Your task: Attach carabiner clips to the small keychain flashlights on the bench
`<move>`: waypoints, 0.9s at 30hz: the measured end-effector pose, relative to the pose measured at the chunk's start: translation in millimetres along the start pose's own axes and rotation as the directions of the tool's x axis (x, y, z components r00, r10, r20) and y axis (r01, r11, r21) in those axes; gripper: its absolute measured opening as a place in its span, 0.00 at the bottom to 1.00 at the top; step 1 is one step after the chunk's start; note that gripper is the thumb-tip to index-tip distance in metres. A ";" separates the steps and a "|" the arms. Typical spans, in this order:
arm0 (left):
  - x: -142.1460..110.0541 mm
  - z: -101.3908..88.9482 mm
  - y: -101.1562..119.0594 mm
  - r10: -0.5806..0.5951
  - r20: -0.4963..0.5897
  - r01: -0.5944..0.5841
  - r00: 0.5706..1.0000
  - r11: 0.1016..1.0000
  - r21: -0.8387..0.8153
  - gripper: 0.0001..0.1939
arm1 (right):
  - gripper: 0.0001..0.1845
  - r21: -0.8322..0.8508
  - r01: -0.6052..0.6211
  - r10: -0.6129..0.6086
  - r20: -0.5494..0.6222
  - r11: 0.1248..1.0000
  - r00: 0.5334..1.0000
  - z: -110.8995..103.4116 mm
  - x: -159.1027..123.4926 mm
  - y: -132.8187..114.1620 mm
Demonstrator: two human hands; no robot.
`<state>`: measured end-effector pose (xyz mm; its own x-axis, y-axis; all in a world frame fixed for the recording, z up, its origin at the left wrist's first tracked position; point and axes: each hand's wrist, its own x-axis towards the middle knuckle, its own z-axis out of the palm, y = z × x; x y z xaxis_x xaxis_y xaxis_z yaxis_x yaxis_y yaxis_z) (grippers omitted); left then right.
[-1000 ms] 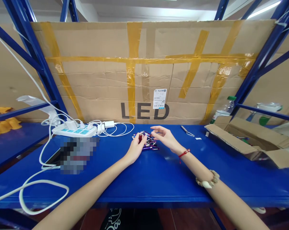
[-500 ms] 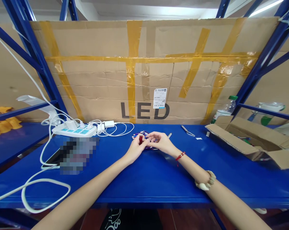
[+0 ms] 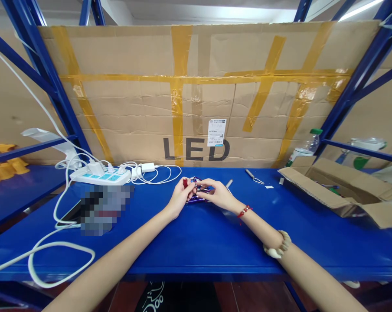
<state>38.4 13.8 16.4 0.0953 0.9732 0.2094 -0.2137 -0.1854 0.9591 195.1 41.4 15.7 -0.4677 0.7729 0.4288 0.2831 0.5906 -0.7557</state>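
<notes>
My left hand is closed around a small red cylinder-shaped piece that sticks up between thumb and fingers. Close beside it, my right hand has its fingers curved and its thumb apart from the forefinger. Its fingertips reach over a pile of thin, shiny blue and purple pieces on the blue table. Both hands partly hide this pile, and its pieces are too small to name. A small shiny bit shows between the hands; I cannot tell whether either touches it.
A white power strip with plugs and cables lies at the left, near a blurred-out dark object. Beyond my right hand rests a handled tool with a wire loop. An open cardboard box and a green-capped bottle stand at right.
My left hand has shifted slightly left with the red piece, away from the right fingertips. My right thumb and forefinger have spread apart, and more of the pile shows between the hands.
</notes>
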 end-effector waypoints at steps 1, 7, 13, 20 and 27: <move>0.1 -0.3 0.7 0.004 0.003 -0.004 1.000 1.000 -0.015 0.20 | 0.17 0.016 -0.004 0.004 0.019 1.000 1.000 1.1 -0.2 0.4; 2.0 -0.4 2.7 -0.012 0.009 0.012 1.000 0.997 -0.080 0.18 | 0.19 0.144 -0.058 0.044 0.096 0.988 0.994 6.2 -0.1 0.2; 5.2 -4.1 -3.1 -0.002 -0.060 0.003 0.998 1.000 0.025 0.15 | 0.20 -0.112 0.005 -0.006 -0.011 0.994 1.000 -0.7 -0.2 2.2; 4.9 -5.3 -12.6 0.034 -0.070 -0.019 0.997 0.981 0.195 0.12 | 0.18 -0.514 0.182 -0.122 0.148 0.838 0.981 -7.2 -5.7 -4.2; 4.9 -8.1 -12.8 0.119 -0.102 -0.074 0.988 0.929 0.362 0.11 | 0.18 -0.494 0.210 -0.132 0.189 0.843 0.973 -2.4 -8.3 -6.8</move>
<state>33.7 22.1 3.6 -0.0308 0.9531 0.3011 0.1461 -0.2937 0.9447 199.0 31.5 18.5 -0.6509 0.6304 0.4231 0.5544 0.7754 -0.3024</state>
